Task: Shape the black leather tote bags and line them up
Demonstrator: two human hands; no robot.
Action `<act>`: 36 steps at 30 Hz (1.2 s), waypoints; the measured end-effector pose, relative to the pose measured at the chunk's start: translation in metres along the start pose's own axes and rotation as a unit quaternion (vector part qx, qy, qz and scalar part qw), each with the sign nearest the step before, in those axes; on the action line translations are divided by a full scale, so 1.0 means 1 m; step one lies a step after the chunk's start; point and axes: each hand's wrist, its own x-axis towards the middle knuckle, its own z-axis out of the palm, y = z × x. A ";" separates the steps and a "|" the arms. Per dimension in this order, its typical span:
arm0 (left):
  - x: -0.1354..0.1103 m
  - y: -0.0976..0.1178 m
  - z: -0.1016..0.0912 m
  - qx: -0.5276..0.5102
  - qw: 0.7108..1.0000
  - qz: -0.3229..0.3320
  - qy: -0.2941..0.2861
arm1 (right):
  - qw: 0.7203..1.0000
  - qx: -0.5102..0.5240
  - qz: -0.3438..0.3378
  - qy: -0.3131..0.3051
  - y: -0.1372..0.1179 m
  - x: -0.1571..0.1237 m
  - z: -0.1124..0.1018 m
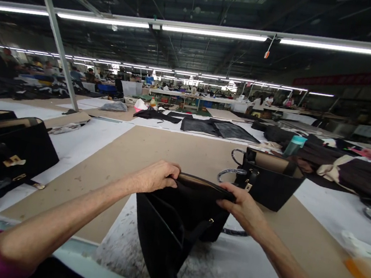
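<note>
A black handbag (175,219) with a tan lining stands in front of me on a stained white sheet, its top edge facing up. My left hand (160,176) pinches the left end of that far top edge between thumb and fingers. At the right end of the same edge, my right hand (240,205) grips with its thumb over the fabric. The bag's side folds inward, and a small gold fitting shows on its right part. Just beyond my right hand sits another black handbag (272,182), upright, with wrapped handles and a metal clasp.
More black handbags (5,156) with gold clasps stand at the left. Flat black pieces (219,128) lie farther back. A teal-lidded bottle (295,145) and dark fabric (365,178) are on the right, near a bottle of orange liquid (366,270). A slanting post (58,42) rises at left.
</note>
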 end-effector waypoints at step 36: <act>0.000 -0.006 0.001 -0.146 0.982 -0.119 0.022 | 0.993 -0.035 -0.091 0.061 0.002 0.015 0.004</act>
